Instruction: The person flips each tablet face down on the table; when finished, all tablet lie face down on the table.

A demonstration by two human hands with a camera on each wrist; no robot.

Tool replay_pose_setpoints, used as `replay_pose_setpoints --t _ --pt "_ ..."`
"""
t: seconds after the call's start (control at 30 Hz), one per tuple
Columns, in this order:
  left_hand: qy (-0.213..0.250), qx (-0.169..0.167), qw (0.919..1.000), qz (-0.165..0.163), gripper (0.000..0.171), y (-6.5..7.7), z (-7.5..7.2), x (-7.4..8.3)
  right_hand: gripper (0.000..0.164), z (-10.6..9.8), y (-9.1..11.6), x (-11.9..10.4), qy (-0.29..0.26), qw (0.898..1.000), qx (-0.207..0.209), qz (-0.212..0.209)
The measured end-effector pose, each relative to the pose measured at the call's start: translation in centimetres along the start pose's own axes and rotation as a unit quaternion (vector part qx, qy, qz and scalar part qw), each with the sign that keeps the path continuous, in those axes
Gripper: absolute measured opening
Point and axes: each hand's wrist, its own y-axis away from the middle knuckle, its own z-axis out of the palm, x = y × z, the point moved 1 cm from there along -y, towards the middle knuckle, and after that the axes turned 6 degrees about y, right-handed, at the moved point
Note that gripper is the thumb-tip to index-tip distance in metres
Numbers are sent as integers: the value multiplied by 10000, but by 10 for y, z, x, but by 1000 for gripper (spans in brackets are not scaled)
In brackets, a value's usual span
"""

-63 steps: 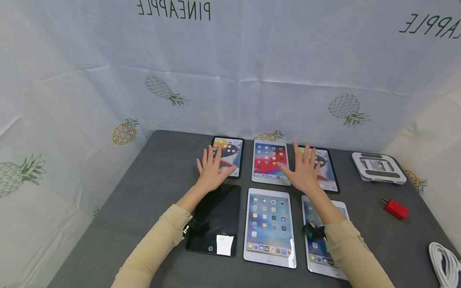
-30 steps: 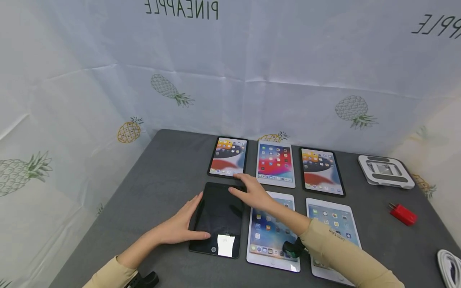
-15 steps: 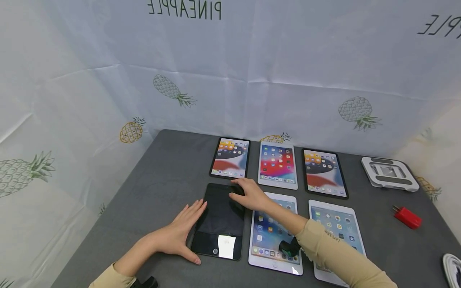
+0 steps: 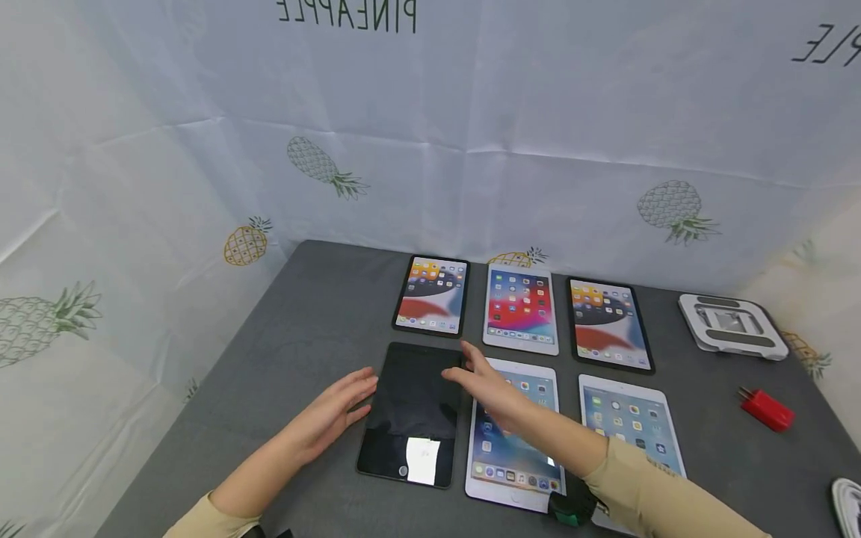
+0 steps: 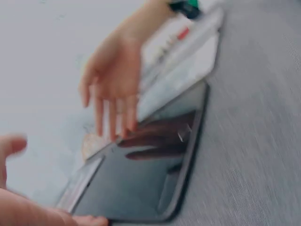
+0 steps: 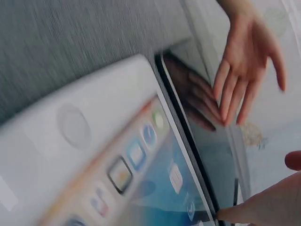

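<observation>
A black tablet (image 4: 415, 411) with a dark screen lies at the left of the front row. By its left edge is my left hand (image 4: 329, 415), fingers extended and nothing held. My right hand (image 4: 489, 385) is at the upper right edge of that tablet, thumb and fingers apart, over the white tablet (image 4: 514, 456) beside it. In the left wrist view, the right hand (image 5: 113, 80) hangs above the glossy screen with relaxed fingers. The left hand (image 6: 247, 61), palm showing in the right wrist view, is mirrored in the glass. Whether fingertips touch the tablet is unclear.
Behind stand a row of lit tablets: a dark-framed one (image 4: 432, 295), a white one (image 4: 520, 308) and another dark-framed one (image 4: 610, 323). Another white tablet (image 4: 632, 418) lies front right. Further right are a folded stand (image 4: 733, 326), a red plug (image 4: 767, 409) and a white cable (image 4: 847, 504).
Both hands left the back-row tablets and came to the black tablet's sides. Lately the left fingers drew closer together, and the right hand shifted slightly right. The tablets look still on the table.
</observation>
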Motion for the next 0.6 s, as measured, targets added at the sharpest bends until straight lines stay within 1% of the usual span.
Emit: replay_pose_setpoints --t 0.07,0.1,0.17,0.23,0.33,0.6 --pt "724 37 9973 -116 71 1 0 5 85 2 13 -1 -569 9982 -95 187" --pt "951 6 9954 -142 69 1 -1 7 85 3 19 -1 -779 9965 -144 247" --pt "1197 -115 9926 -182 67 1 -4 9 85 6 29 -1 -1119 9928 -247 351" --pt "1337 -216 9905 -220 66 0 -8 10 85 8 36 0 -1360 9891 -343 438" --pt "1447 -219 9888 -289 65 -3 -11 10 85 11 41 2 -1568 9853 -462 501" --pt "1498 -74 9876 -467 66 -7 -15 10 82 9 39 5 -1677 9833 -453 538"
